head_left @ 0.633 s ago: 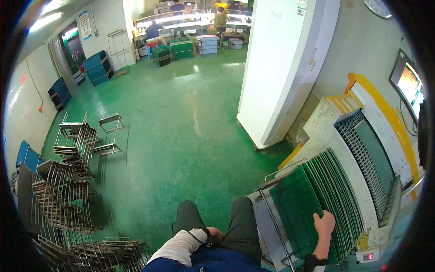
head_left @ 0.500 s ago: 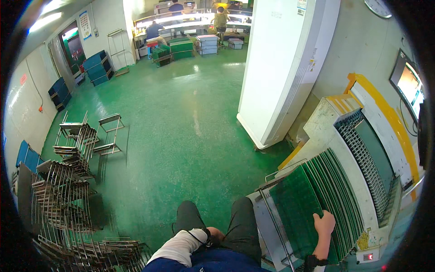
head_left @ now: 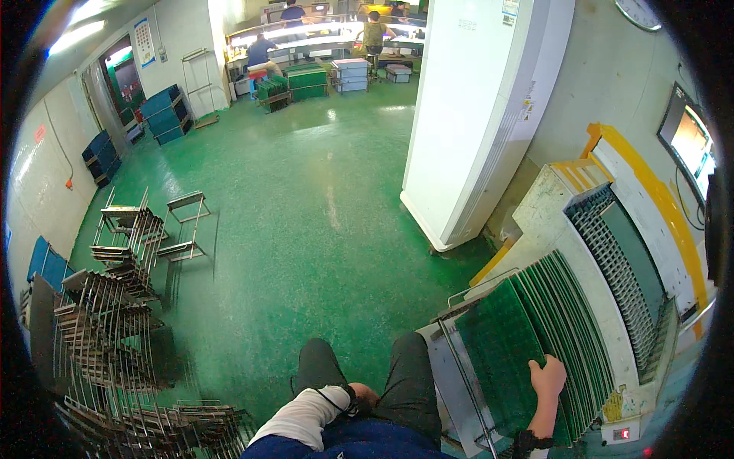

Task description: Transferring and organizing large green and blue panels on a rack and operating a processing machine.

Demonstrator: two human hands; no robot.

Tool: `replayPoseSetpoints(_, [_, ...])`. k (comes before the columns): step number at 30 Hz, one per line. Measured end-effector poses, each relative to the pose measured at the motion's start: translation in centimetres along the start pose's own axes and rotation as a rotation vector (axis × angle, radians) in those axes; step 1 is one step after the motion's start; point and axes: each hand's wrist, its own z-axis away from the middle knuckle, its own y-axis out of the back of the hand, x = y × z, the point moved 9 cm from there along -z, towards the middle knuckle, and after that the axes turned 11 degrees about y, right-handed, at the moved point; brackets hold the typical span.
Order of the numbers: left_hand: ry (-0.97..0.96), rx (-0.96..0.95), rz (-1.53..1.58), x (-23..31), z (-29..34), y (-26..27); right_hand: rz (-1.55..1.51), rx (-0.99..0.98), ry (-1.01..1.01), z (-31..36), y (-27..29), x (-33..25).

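My right hand is closed at the edge of a flat green panel, the leftmost of a tightly packed row. Its fingers curl over the panel's edge, and part of the grip is hidden. Behind that panel, several more thin green panels stand on edge in a metal wire rack. My left hand lies in my lap between my thighs, below a white sleeve. Its fingers are out of sight.
Beside the rack stands a pale machine with a slotted conveyor. A tall white cabinet rises ahead. Metal frames pile up on the left. Several people sit at a lit bench far off, near stacked bins.
My two hands stay where they were. At the distant bench, a seated person has shifted an arm slightly.
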Motion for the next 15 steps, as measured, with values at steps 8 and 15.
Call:
replayPoseSetpoints(8, [0.057, -0.039, 0.040, -0.8, -0.9, -0.5, -0.004, 0.014, 0.012, 0.0, -0.2, 0.4])
replayPoseSetpoints(15, [0.115, 0.081, 0.066, -6.5, -3.7, -2.2, -0.029, -0.051, -0.011, -0.4, 0.2, -0.9])
